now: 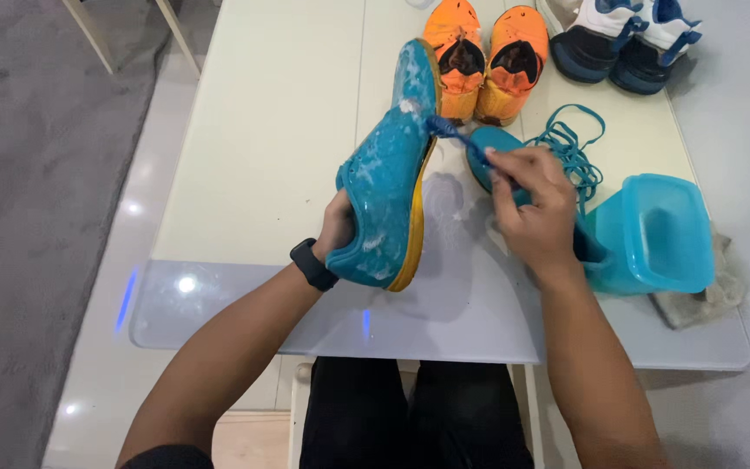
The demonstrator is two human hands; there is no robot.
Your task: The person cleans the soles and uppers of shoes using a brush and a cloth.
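Taking the raised teal shoe (388,191) as landmark: left of it the pale table (262,148) lies bare to its edge, wide enough for a hand to pass. Beyond its toe, the orange shoes (483,61) block the way, with navy-white sneakers (627,39) further right. Right of it crowd the teal laces (575,152), a teal tub (657,234) and a rag (713,291)

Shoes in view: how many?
5 for certain. Teal shoe held in the left hand; two orange shoes at table's far edge; two navy-and-white sneakers far right. A teal shape behind the right hand may be another.
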